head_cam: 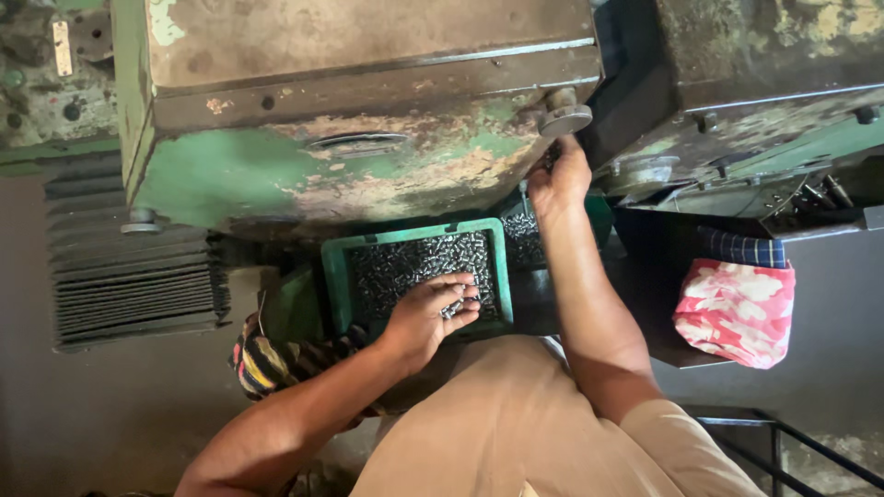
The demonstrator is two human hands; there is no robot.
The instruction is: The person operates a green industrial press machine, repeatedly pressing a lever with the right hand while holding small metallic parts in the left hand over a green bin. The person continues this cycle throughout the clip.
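The left hand [428,313] lay in the green tray [336,276] with its fingers curled around a few small metal pieces [410,262], while the right hand [557,179] reached farther up under the worn green machine [276,175], its grip hidden.

Green machine body [359,110] is overhanging the tray [333,276] at 12 o'clock; room is staying open btwn machine & lap, 6 o'clock side.

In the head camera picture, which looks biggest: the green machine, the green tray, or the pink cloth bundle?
1. Worn green metal machine body
2. Green plastic tray of small metal pieces
3. Pink-and-white cloth bundle, close to the tray in size, so unsure.
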